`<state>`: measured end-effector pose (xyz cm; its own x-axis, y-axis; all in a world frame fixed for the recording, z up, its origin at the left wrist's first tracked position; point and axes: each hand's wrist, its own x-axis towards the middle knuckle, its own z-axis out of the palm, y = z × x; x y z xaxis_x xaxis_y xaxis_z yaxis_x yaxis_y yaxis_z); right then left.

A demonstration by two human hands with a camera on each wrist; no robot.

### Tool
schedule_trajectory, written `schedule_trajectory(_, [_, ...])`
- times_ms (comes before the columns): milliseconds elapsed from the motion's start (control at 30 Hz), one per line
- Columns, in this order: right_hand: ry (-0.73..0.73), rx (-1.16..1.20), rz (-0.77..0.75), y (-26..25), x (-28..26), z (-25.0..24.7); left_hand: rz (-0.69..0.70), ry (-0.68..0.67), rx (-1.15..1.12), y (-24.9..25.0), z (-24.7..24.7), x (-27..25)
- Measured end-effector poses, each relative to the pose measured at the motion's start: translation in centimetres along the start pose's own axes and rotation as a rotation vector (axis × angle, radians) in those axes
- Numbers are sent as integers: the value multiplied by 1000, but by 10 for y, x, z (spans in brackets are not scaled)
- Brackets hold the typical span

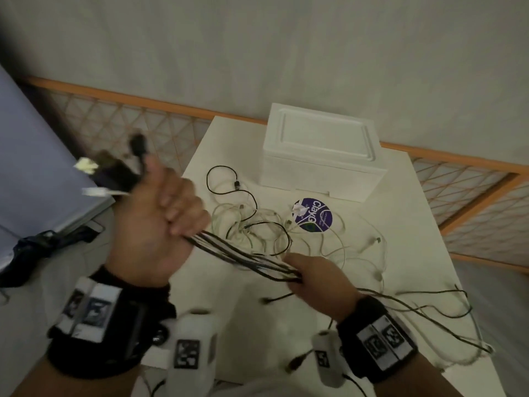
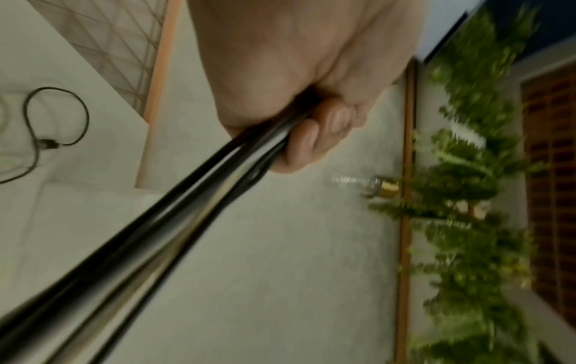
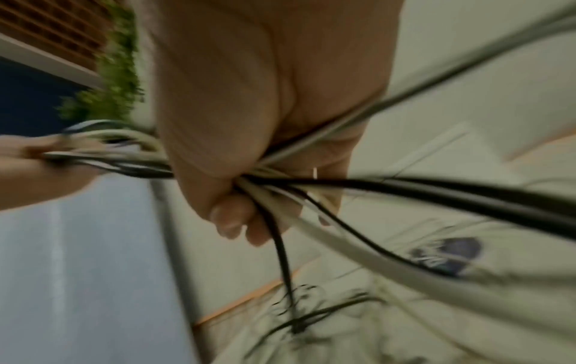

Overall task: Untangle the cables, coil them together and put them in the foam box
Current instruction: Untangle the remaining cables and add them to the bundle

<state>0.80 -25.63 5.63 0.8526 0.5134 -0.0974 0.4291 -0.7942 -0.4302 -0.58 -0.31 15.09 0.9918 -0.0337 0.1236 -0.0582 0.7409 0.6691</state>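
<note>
- Head view: left hand (image 1: 160, 222) and right hand (image 1: 315, 279) each clenched the bundle of thin black and white cables (image 1: 243, 255) above the white worktop (image 1: 400, 267); closed white foam box (image 1: 320, 150) behind. Step: straightening.
- Left wrist: grip clenched on black strands.
- Right wrist: grip clenched; loose tangle below. Next, judged: draw the rest free, then coil.

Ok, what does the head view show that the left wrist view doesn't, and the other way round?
Only the head view shows the foam box with its lid on, the purple round sticker, the right hand and the plug ends above the left hand. Only the left wrist view shows the green foliage and the curled fingertips from underneath. Both show the bundle of cables in the left hand's grip and the black cable loop on the white table.
</note>
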Motion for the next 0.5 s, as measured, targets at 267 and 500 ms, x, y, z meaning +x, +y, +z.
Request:
schedule_trajectory(267, [387,-9,21,58,-56,-56,-164,-293,-540,9,-70,4])
schedule_trajectory(500, [-42,-231,233,69,-69,-74,-249,591,-66,-68,-85,-8])
